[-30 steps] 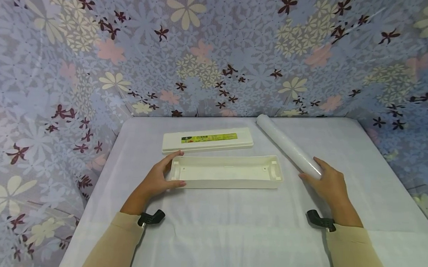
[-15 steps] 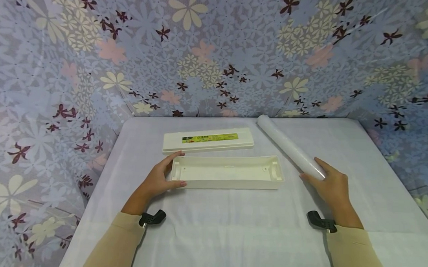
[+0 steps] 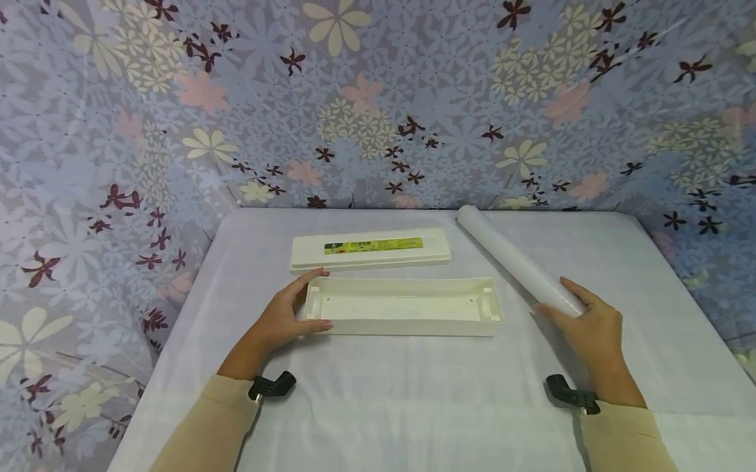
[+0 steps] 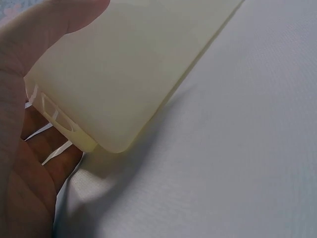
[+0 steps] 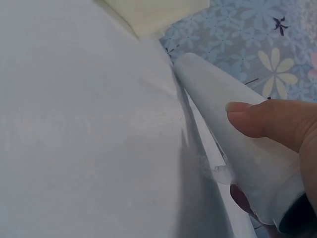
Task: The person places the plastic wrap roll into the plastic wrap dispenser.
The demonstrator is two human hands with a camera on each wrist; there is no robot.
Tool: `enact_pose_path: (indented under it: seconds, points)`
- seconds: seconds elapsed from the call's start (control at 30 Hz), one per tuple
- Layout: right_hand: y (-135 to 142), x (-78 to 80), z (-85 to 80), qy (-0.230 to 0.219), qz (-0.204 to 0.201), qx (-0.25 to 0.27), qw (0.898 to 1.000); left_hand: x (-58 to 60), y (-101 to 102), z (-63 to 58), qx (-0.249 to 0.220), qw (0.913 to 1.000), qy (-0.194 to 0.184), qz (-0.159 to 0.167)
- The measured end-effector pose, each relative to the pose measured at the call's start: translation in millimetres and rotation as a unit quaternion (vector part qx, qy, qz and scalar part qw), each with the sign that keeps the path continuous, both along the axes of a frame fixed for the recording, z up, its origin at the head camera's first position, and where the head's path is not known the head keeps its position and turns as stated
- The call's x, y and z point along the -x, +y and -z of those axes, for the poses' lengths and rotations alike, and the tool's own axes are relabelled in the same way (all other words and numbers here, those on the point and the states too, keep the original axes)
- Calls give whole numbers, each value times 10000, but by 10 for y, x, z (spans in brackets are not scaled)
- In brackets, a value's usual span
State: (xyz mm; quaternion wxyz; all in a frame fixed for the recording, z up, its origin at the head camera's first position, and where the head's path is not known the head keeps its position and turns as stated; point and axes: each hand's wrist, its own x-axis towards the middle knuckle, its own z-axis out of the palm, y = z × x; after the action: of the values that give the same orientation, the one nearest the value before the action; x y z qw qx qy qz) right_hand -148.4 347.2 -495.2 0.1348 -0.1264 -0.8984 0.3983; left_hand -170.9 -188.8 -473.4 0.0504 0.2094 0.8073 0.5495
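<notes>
White-covered table (image 3: 409,418) bears everything. Pale box (image 3: 412,327) mid-table, mouth up. White roll (image 3: 519,263) slants at box's 2 o'clock; shadow suggests its near end is lifted. Lid (image 3: 383,256) just beyond, about 11 o'clock, leaving the box uncovered. Left hand (image 3: 281,321), 9 o'clock: thumb on near wall, fingers round the end, probably steadying it. Right hand (image 3: 596,334), 3 o'clock: thumb and fingers grip roll's near end, presumably controlling its angle. Label (image 3: 373,245) faces up.
</notes>
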Motion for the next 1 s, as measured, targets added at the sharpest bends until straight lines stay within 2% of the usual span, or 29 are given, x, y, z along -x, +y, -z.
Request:
enact_pose_path:
  seconds: [0.43, 0.7, 1.0]
  points:
    - [-4, -29, -53, -126, 156, 301, 9993, 10, -16, 42, -169, 9997, 115, 121]
    - [-17, -27, -79, -258, 334, 518, 9978, 13, -19, 46, -113, 9998, 156, 90]
    - [-15, -35, -125, -73, 339, 431, 9985, 20, -23, 52, -107, 9997, 168, 106]
